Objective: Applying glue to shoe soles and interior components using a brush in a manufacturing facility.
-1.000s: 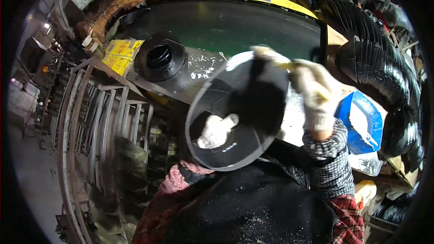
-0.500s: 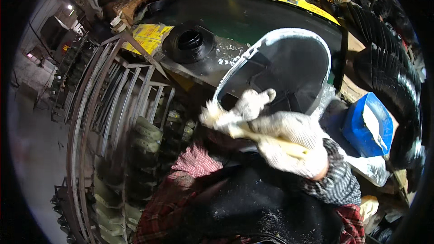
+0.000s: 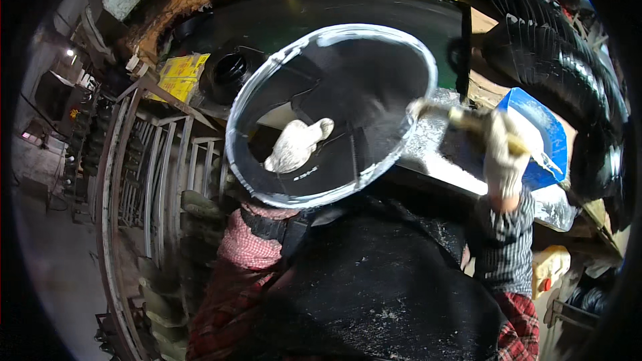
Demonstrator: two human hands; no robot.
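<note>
A wide black cone-shaped piece (image 3: pixel 374 93) is tilted in front of me, its rim coated with wet-looking white paste. My left hand (image 3: pixel 297 147), in a white knit glove, shows through the opening inside the piece, fingers curled on its inner edge; its forearm passes beneath the rim. My right hand (image 3: pixel 505 154), also gloved, is closed around the wooden handle of a brush (image 3: pixel 461 117). The brush's pale bristle end meets the right side of the rim. Close beyond that hand stands a blue container (image 3: pixel 552 127) with white paste on its inside.
Behind the piece lies a dark tabletop (image 3: pixel 294 20), with another black flanged part (image 3: pixel 231 70) and a yellow printed sheet (image 3: pixel 180 75) at its left. Black ribbed parts (image 3: pixel 535 60) are stacked at right. Metal racks (image 3: pixel 157 180) stand at left. A pale jug (image 3: pixel 550 269) sits lower right.
The brush and my right hand have moved from the rim's left side to its right. The black piece has come left and nearer, turning its inside more toward me.
</note>
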